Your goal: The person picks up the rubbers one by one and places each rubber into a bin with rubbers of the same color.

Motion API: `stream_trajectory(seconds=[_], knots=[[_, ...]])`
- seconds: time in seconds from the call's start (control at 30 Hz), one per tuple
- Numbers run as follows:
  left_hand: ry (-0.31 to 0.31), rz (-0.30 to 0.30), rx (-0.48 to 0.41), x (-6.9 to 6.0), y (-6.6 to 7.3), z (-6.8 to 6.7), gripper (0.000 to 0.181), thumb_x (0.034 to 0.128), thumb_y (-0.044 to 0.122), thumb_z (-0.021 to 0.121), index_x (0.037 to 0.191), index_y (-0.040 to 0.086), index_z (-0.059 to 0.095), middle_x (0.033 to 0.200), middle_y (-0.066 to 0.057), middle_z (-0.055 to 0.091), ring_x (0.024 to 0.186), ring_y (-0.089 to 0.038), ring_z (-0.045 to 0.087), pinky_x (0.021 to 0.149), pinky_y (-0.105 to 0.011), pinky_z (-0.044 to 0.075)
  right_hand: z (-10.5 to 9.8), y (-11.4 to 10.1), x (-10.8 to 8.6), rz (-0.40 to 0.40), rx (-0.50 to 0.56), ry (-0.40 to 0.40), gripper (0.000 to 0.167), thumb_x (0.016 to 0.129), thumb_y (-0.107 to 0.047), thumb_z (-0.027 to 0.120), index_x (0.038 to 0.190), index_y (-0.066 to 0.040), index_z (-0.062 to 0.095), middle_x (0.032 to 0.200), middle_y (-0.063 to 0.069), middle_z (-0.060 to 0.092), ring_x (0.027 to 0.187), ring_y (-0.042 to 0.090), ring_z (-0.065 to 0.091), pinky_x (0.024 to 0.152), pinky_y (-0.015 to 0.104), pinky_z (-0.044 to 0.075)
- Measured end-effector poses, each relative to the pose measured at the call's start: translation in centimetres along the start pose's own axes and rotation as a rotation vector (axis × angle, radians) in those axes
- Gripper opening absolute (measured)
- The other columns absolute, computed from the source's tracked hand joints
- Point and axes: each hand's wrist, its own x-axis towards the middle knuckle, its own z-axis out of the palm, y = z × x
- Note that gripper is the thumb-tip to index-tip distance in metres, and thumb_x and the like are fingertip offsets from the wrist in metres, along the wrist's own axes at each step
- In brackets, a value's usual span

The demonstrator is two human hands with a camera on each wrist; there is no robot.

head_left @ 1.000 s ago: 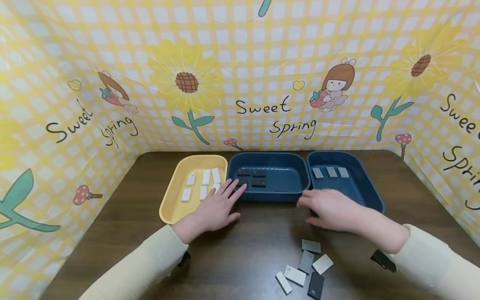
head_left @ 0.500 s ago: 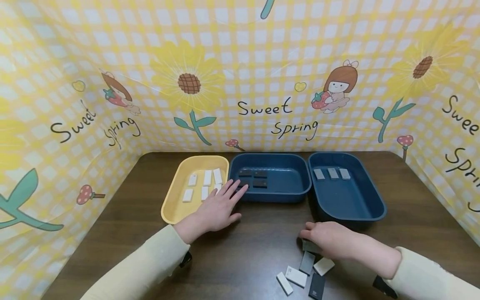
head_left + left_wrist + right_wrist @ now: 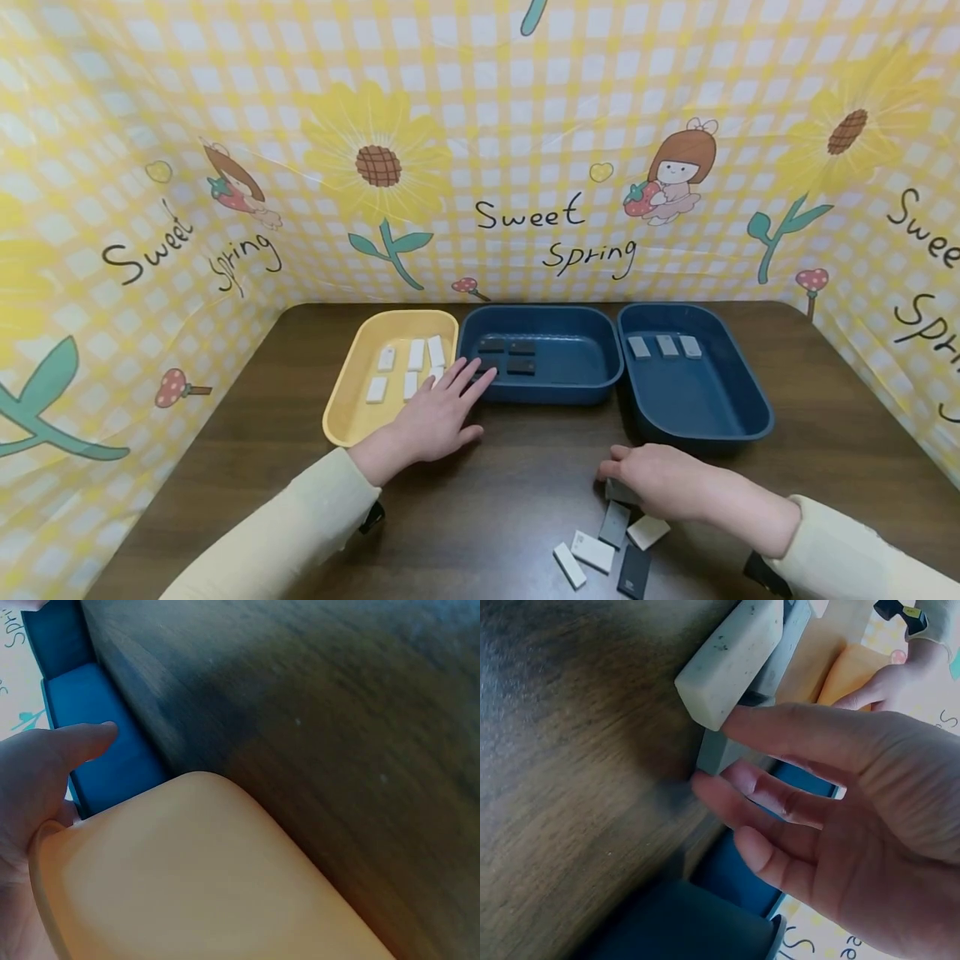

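Observation:
My left hand (image 3: 435, 414) lies with fingers spread across the right rim of the yellow tray (image 3: 333, 417), its fingertips over the blue middle tray (image 3: 551, 393). It covers part of the blocks there. Down on the table, my right hand (image 3: 663, 482) has thumb and fingers around a grey rectangular block (image 3: 718, 751), pinching it at the top of a loose cluster. Closest to that thumb in the right wrist view is a speckled cream block (image 3: 731, 664). Below the hand lie another grey block (image 3: 614, 524), a black block (image 3: 634, 572), a white block (image 3: 593, 552) and a narrow white block (image 3: 569, 566).
Several white blocks (image 3: 377, 390) lie in the yellow tray. Black blocks (image 3: 521, 367) sit at the left of the middle tray. The right blue tray (image 3: 701, 429) has a row of pale grey blocks (image 3: 667, 346) at its back. A patterned cloth (image 3: 525, 150) stands behind the table.
My right hand has moved from the front edge of the right blue tray down to the grey block, then stays there. My left hand keeps its place.

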Motion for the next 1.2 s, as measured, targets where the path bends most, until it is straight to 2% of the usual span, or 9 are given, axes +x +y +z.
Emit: stream_trajectory(seconds=[0.17,0.3,0.43,0.57,0.67,0.8,0.97,1.07,1.2], knots=[[-0.010,-0.013,0.014,0.1,-0.1,0.0,0.083,0.0927,0.049,0.060,0.157,0.022,0.016,0.161,-0.009,0.017,0.146,-0.029,0.012,0.107,-0.059,0.029,-0.1,0.3,0.0,0.002,0.017,-0.004,0.044,0.072,0.001,0.081,0.111,-0.016,0.067,0.094,-0.005,0.060,0.071,0.005,0.053,0.067,0.028,0.053],[-0.014,-0.015,0.010,0.1,0.1,0.0,0.082,0.0925,0.049,0.060,0.157,0.021,0.017,0.161,-0.008,0.018,0.146,-0.028,0.013,0.107,-0.059,0.029,-0.7,0.2,-0.4,-0.010,0.059,0.017,0.043,0.073,-0.003,0.081,0.111,-0.016,0.065,0.097,-0.004,0.059,0.071,0.005,0.052,0.065,0.028,0.052],[-0.013,-0.032,0.021,0.3,0.9,-0.3,0.078,0.0933,0.048,0.059,0.155,0.017,0.025,0.158,-0.010,0.024,0.145,-0.030,0.018,0.108,-0.060,0.026,-2.2,0.2,-1.1,-0.034,0.111,0.089,0.044,0.075,-0.004,0.079,0.115,-0.015,0.063,0.101,-0.005,0.059,0.073,0.005,0.053,0.063,0.025,0.051],[-0.012,-0.026,0.040,1.3,2.3,-0.9,0.073,0.0954,0.049,0.055,0.154,0.013,0.029,0.157,-0.012,0.028,0.143,-0.031,0.024,0.109,-0.060,0.022,-3.9,0.4,-1.9,-0.046,0.122,0.186,0.047,0.076,-0.004,0.079,0.119,-0.014,0.062,0.101,-0.008,0.058,0.079,0.005,0.056,0.065,0.024,0.051],[-0.014,0.026,0.036,2.5,3.5,-1.2,0.072,0.0964,0.049,0.053,0.154,0.013,0.028,0.158,-0.011,0.026,0.143,-0.029,0.025,0.110,-0.058,0.023,-5.2,0.9,-2.4,-0.022,0.092,0.266,0.048,0.077,-0.005,0.079,0.120,-0.013,0.061,0.101,-0.008,0.057,0.083,0.006,0.058,0.066,0.026,0.052],[-0.020,0.143,0.009,4.4,5.0,-1.6,0.071,0.0976,0.048,0.052,0.155,0.014,0.027,0.159,-0.010,0.021,0.144,-0.026,0.023,0.110,-0.054,0.027,-6.7,2.3,-2.9,0.035,0.070,0.387,0.050,0.076,-0.005,0.080,0.123,-0.008,0.060,0.102,-0.003,0.059,0.084,0.009,0.058,0.069,0.030,0.053],[-0.036,0.272,-0.012,6.4,7.2,-1.8,0.070,0.0988,0.046,0.051,0.155,0.015,0.025,0.160,-0.008,0.018,0.143,-0.023,0.025,0.110,-0.049,0.029,-6.9,5.0,-2.7,0.123,0.120,0.484,0.051,0.077,-0.004,0.079,0.123,0.003,0.058,0.101,0.007,0.063,0.083,0.016,0.060,0.069,0.036,0.054],[-0.062,0.298,0.004,7.4,8.5,-1.9,0.071,0.0990,0.047,0.050,0.156,0.018,0.021,0.161,-0.006,0.016,0.144,-0.021,0.024,0.110,-0.047,0.029,-6.3,6.4,-2.2,0.175,0.164,0.498,0.049,0.079,-0.003,0.077,0.123,0.007,0.057,0.100,0.013,0.063,0.082,0.021,0.062,0.069,0.038,0.055],[-0.087,0.304,0.020,8.8,9.8,-1.8,0.074,0.0983,0.047,0.051,0.157,0.020,0.016,0.162,-0.004,0.013,0.143,-0.020,0.024,0.111,-0.047,0.028,-5.8,8.1,-1.1,0.244,0.195,0.485,0.046,0.081,-0.002,0.075,0.120,0.011,0.057,0.097,0.017,0.064,0.078,0.023,0.063,0.069,0.041,0.056]])
